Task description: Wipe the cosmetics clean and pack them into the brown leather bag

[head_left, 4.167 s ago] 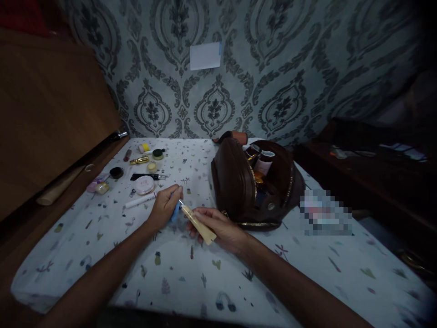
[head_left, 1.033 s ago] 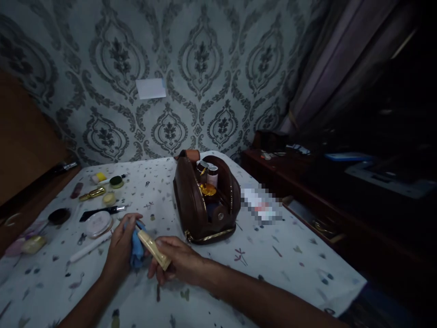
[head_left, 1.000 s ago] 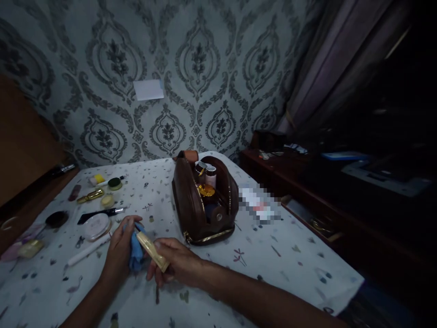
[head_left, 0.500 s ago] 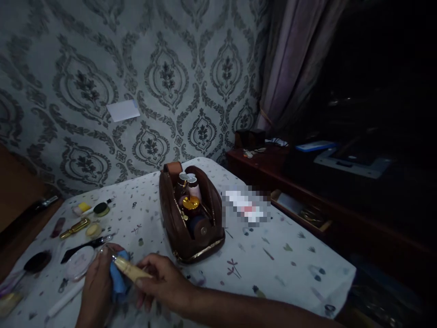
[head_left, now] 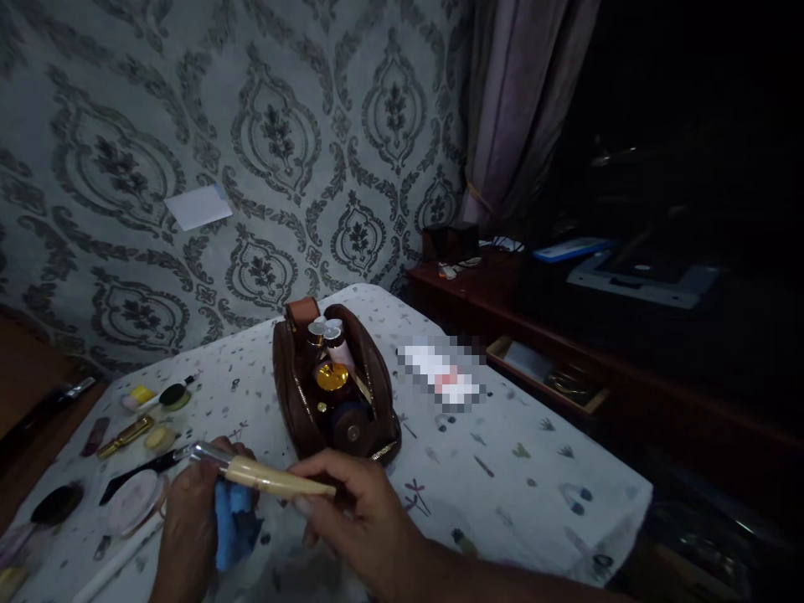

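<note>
My right hand (head_left: 358, 507) pinches the narrow, flattened end of a beige cosmetic tube (head_left: 276, 479). The tube lies almost level and has a silvery cap (head_left: 204, 454) on its left end. My left hand (head_left: 192, 511) is closed on a crumpled blue cloth (head_left: 232, 523), which hangs below the tube, and its fingers are at the capped end. Just behind the hands stands an unzipped brown leather bag (head_left: 289, 394). Inside it are several bottles, a gold-topped jar (head_left: 332, 377) and a dark round item (head_left: 352, 429).
Left on the patterned tablecloth (head_left: 502, 494) lie a round pink compact (head_left: 133, 501), a gold tube (head_left: 126, 435), a dark round brush (head_left: 58, 504), a white stick (head_left: 119, 559) and other cosmetics. A blurred white item (head_left: 440, 373) lies right of the bag. Beyond is an open drawer (head_left: 546, 377).
Both hands stay on the tube, which has moved right and turned closer to level. My right hand has shifted right along with it. The view has swung slightly right.
</note>
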The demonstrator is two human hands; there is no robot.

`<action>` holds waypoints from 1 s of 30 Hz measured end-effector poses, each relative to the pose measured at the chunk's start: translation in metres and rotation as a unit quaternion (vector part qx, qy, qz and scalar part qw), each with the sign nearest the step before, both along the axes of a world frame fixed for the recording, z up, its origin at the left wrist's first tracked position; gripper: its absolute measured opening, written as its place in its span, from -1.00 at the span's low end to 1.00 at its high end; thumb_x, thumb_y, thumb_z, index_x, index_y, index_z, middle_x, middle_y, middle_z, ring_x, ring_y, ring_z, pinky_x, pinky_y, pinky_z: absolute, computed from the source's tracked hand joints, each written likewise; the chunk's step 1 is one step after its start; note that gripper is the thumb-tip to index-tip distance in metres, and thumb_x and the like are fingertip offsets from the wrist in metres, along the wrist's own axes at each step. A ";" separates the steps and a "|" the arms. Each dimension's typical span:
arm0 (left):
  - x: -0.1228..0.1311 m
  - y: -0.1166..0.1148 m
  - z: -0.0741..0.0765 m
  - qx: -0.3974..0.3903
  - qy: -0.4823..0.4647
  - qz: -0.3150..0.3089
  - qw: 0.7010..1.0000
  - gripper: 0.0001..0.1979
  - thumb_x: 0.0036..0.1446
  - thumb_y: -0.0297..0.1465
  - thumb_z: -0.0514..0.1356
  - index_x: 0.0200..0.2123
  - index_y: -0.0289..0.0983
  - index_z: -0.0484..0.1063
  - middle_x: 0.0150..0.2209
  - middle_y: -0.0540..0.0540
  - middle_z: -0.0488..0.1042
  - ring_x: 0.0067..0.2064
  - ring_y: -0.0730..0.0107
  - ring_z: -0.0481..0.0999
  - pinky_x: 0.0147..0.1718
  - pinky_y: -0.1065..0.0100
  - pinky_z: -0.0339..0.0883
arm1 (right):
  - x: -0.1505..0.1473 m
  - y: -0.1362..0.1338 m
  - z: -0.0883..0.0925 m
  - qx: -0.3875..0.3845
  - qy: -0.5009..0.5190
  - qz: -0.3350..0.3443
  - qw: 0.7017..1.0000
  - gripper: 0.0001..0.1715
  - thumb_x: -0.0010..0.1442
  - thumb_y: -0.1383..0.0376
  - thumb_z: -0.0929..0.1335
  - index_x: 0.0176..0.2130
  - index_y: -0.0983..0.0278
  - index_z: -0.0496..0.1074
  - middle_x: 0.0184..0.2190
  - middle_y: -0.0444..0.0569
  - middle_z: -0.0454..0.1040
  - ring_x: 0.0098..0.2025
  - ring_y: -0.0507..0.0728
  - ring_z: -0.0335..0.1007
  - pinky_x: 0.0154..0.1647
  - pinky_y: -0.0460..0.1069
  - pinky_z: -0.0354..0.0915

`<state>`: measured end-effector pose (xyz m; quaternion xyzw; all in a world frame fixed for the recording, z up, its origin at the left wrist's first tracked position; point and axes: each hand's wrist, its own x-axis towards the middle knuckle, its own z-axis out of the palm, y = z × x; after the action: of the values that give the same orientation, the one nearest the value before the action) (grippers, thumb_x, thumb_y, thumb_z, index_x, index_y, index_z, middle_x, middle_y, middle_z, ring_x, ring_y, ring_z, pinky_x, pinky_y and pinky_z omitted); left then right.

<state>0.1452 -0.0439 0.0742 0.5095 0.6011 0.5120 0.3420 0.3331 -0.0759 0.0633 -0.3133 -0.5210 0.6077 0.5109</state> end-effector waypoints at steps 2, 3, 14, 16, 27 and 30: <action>0.008 0.003 0.002 -0.005 0.010 -0.005 1.000 -0.48 0.03 0.13 0.11 -0.63 -0.19 0.31 -0.69 -0.03 0.34 -0.64 0.33 0.28 -0.69 0.33 0.23 | 0.014 0.000 0.004 0.026 -0.013 -0.036 0.999 -0.72 0.19 0.16 0.38 -0.16 0.27 0.54 -0.46 -0.14 0.42 -0.49 -0.01 0.36 -0.47 -0.12 0.27; 0.012 0.005 0.004 0.001 0.026 -0.016 1.000 -0.49 0.02 0.11 0.12 -0.64 -0.19 0.33 -0.68 -0.04 0.35 -0.64 0.33 0.28 -0.68 0.33 0.23 | 0.021 0.002 0.006 0.036 -0.017 -0.056 0.998 -0.72 0.20 0.15 0.38 -0.15 0.26 0.54 -0.49 -0.14 0.42 -0.50 -0.01 0.35 -0.49 -0.12 0.27; 0.026 0.014 0.011 0.250 0.329 -0.178 0.893 -0.71 0.17 -0.25 0.20 -0.06 -0.10 0.58 -0.29 -0.12 0.64 -0.32 0.19 0.63 -0.37 0.33 0.47 | 0.089 0.036 0.045 0.174 -0.109 -0.235 0.950 -0.72 0.26 0.12 0.38 -0.19 0.28 0.53 -0.61 -0.16 0.41 -0.60 -0.01 0.29 -0.61 -0.13 0.22; 0.025 0.014 0.009 0.300 0.390 -0.189 0.850 -0.64 0.22 -0.35 0.18 0.09 -0.07 0.48 -0.31 -0.09 0.63 -0.35 0.28 0.62 -0.41 0.40 0.44 | 0.096 0.044 0.053 0.205 -0.150 -0.256 0.933 -0.75 0.27 0.15 0.38 -0.19 0.27 0.54 -0.59 -0.16 0.42 -0.59 -0.01 0.30 -0.60 -0.12 0.22; 0.019 0.018 0.002 0.380 0.518 -0.161 0.749 -0.63 0.30 -0.43 0.09 0.16 -0.24 0.27 -0.44 -0.05 0.53 -0.46 0.37 0.54 -0.50 0.42 0.35 | 0.087 0.088 0.075 0.341 -0.325 -0.198 0.859 -0.79 0.33 0.22 0.31 -0.19 0.27 0.52 -0.45 -0.10 0.51 -0.45 0.03 0.39 -0.42 -0.08 0.25; 0.017 0.020 -0.003 0.390 0.507 -0.161 0.752 -0.66 0.32 -0.42 0.09 0.14 -0.27 0.28 -0.47 -0.02 0.49 -0.48 0.40 0.50 -0.52 0.44 0.33 | 0.078 0.095 0.075 0.375 -0.349 -0.171 0.842 -0.79 0.35 0.27 0.28 -0.20 0.28 0.50 -0.38 -0.07 0.54 -0.39 0.05 0.43 -0.37 -0.08 0.27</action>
<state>0.1624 -0.0240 0.0708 0.8724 0.3439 0.3060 -0.1641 0.4110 0.0196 0.1385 -0.3733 -0.7910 0.1199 0.4697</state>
